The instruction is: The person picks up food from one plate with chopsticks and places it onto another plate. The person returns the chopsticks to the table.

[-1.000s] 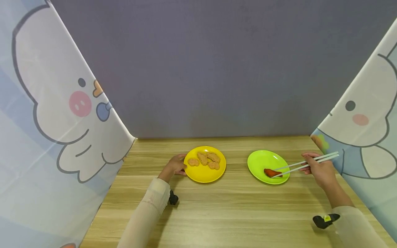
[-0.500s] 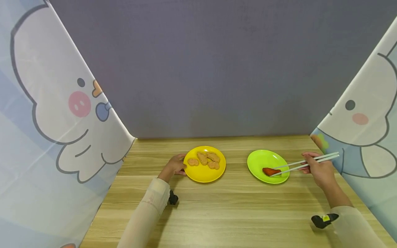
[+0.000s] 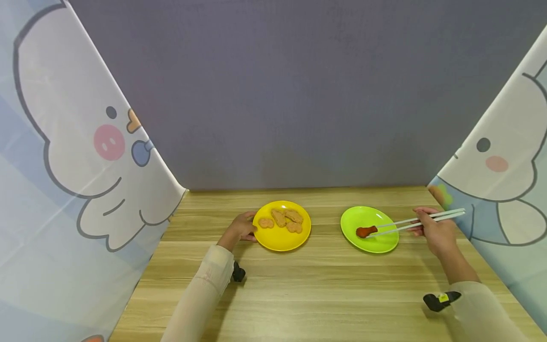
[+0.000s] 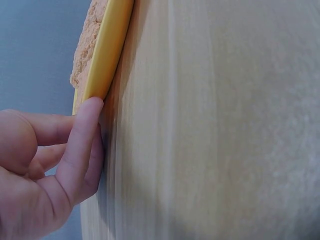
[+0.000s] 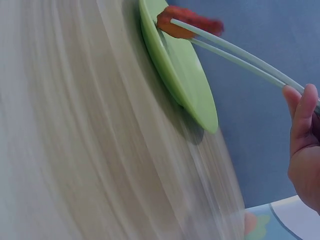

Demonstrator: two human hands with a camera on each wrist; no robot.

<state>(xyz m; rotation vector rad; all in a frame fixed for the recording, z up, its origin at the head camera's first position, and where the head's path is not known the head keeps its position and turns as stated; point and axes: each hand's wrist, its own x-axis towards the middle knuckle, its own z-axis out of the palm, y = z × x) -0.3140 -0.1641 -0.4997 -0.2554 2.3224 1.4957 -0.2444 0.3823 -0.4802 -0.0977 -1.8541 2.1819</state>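
In the head view, my left hand (image 3: 243,227) pinches the left rim of a yellow plate (image 3: 279,242) bearing several tan fried-chicken-like pieces (image 3: 293,216). The left wrist view shows thumb and fingers at that plate's edge (image 4: 111,55). On the right, my right hand (image 3: 438,232) grips a pair of white chopsticks (image 3: 395,230). Their tips hold a reddish-brown drumstick-shaped piece (image 3: 365,232) over a green plate (image 3: 361,216). From the right wrist, the drumstick (image 5: 182,22) sits between the tips, partly beyond the plate's outline; whether it touches the plate cannot be told.
Both plates stand on a wood-grain table (image 3: 299,294), with a gap between them. A grey panel (image 3: 299,95) rises behind the table. Printed cartoon cloths hang at the left (image 3: 77,190) and right (image 3: 513,190). Black devices sit at both wrists.
The drumstick has shifted left and slightly back with the chopstick tips, and its narrow end has swung to point up and right. My left hand and the yellow plate have stayed put.
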